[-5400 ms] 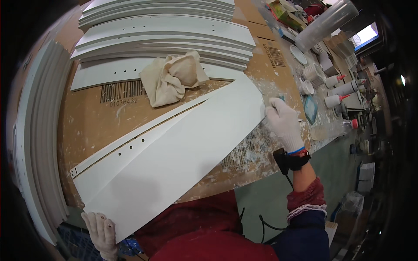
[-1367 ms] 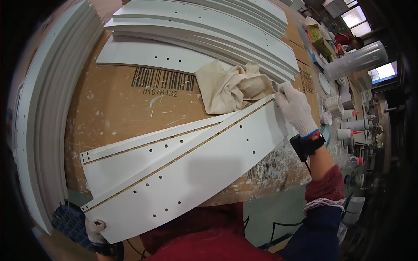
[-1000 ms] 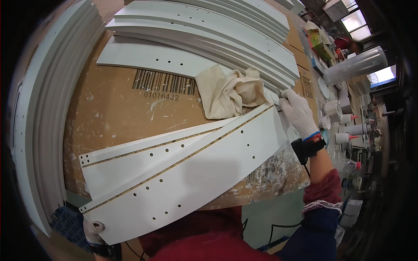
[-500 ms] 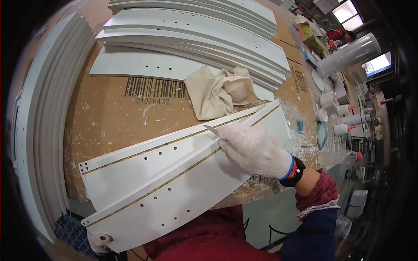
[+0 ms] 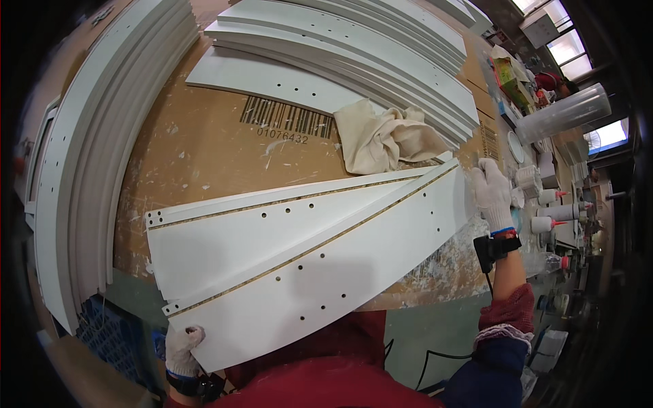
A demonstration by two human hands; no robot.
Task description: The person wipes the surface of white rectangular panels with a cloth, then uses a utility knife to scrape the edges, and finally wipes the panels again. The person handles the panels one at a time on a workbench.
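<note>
My left hand (image 5: 182,348), in a white knit glove, grips the near left corner of a white panel (image 5: 381,251) with small drilled holes and a brown groove along its far edge. This panel overlaps a second, similar white panel (image 5: 224,241). Just beyond the panel's right end is my gloved right hand (image 5: 492,196), apart from it, with fingers loosely extended and no blade showing. A crumpled cream cloth (image 5: 384,136) lies behind the panels, touching a stack of white boards.
White boards are stacked at the back (image 5: 340,44), and another tall stack (image 5: 112,149) stands on the left. Paint-spotted cardboard (image 5: 211,156) covers the table. On the right are white bottles with red tips (image 5: 544,224), a clear plastic roll (image 5: 564,112) and a clear bottle (image 5: 544,263).
My right hand, which held a knife with its blade over the panel groove, has moved right, off the panel. The knife no longer shows. More of my left hand is in view.
</note>
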